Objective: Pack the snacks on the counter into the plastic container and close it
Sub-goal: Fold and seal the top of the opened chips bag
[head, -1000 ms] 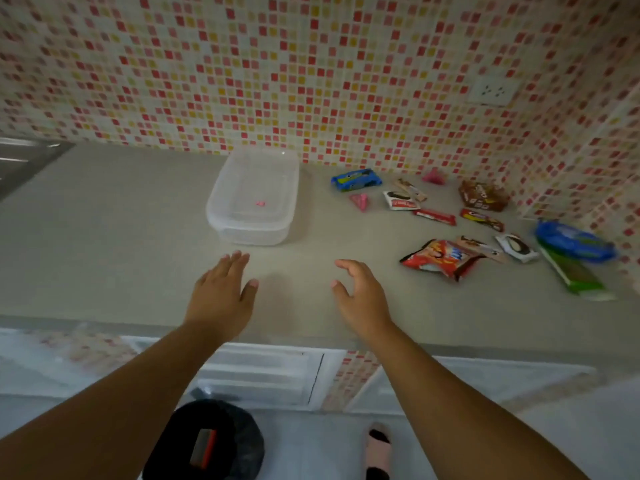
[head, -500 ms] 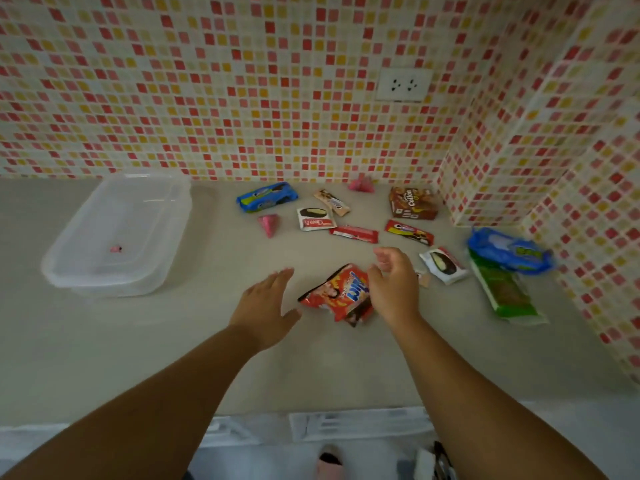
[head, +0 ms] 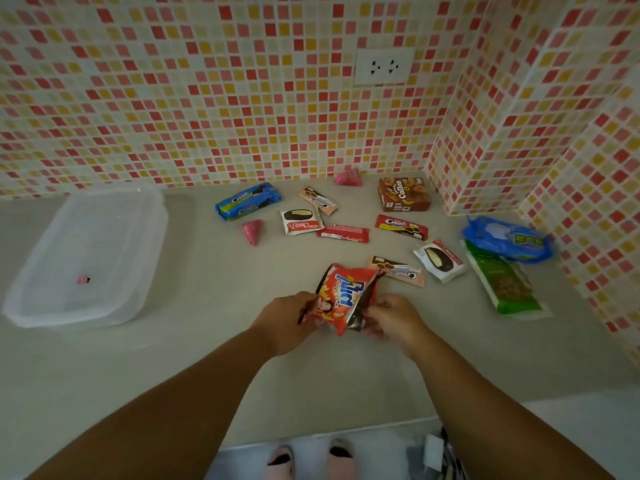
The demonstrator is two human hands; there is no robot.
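Observation:
A red potato-snack bag point(head: 341, 296) is lifted slightly above the counter, held from both sides. My left hand point(head: 284, 320) grips its left edge and my right hand point(head: 393, 318) grips its right edge. The clear plastic container point(head: 149, 271) stands at the left with its lid on and a small pink item inside. Farther back lie a blue cookie pack point(head: 247, 200), a pink cone point(head: 252, 231), a choco pie point(head: 300, 220), a red bar point(head: 343, 233) and a brown box point(head: 403, 195).
At the right, against the tiled corner wall, lie a blue pack point(head: 507, 239), a green pack point(head: 504, 282), a second choco pie point(head: 439, 260) and a beige wafer pack point(head: 398, 270). The counter's front edge point(head: 311, 434) is near me. A wall socket point(head: 383, 66) sits above.
The view swung right, putting the container at the far left. Both hands reached forward from open over the counter and closed on the red snack bag, lifting it.

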